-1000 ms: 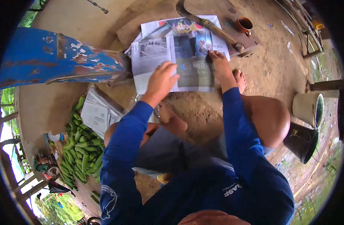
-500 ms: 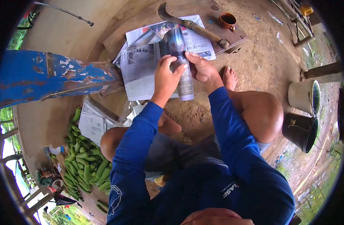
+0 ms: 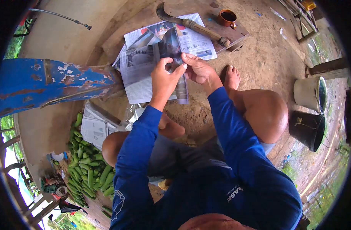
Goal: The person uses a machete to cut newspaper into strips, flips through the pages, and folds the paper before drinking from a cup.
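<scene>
A spread of newspaper (image 3: 139, 73) lies on the dirt floor in front of me. Its right-hand page (image 3: 174, 46) is lifted and folded upright along the middle. My left hand (image 3: 164, 80) pinches that raised page from the left and my right hand (image 3: 197, 69) grips it from the right, fingertips almost touching. More newspaper sheets (image 3: 198, 42) lie flat beyond. I squat with bare knees, and my right foot (image 3: 232, 78) rests just right of the paper.
A long curved knife (image 3: 190, 25) lies across the far sheets, beside a brown cup (image 3: 226, 17). A blue peeling beam (image 3: 49, 82) juts in from the left. Green bananas (image 3: 87, 168) and folded papers (image 3: 95, 124) lie lower left. Two buckets (image 3: 308, 115) stand right.
The right-hand newspaper page, flat a second ago, has been lifted and folded toward the left. Both hands came together on it and now pinch its raised fold.
</scene>
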Tool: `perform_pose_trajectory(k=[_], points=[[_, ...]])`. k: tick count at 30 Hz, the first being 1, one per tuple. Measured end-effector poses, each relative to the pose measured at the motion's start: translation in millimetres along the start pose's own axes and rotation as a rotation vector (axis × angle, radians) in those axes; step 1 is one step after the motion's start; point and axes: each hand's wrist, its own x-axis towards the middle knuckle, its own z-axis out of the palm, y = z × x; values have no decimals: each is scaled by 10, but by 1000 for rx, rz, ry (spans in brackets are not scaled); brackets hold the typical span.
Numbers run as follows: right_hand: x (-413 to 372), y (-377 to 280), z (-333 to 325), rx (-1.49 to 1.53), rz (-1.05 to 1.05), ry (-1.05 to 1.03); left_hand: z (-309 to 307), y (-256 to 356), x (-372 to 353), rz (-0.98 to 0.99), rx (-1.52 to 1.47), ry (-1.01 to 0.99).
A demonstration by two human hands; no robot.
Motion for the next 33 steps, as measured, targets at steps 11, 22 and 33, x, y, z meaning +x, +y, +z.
perform_pose_trajectory(k=[11, 22, 33], points=[[52, 16, -73, -20, 14, -43, -40, -86, 34, -37, -140, -71], [54, -14, 51, -56, -19, 43, -161, -132, 66, -58, -8, -38], [36, 8, 227, -138, -191, 190, -159, -350, 122, -419, -551, -149]])
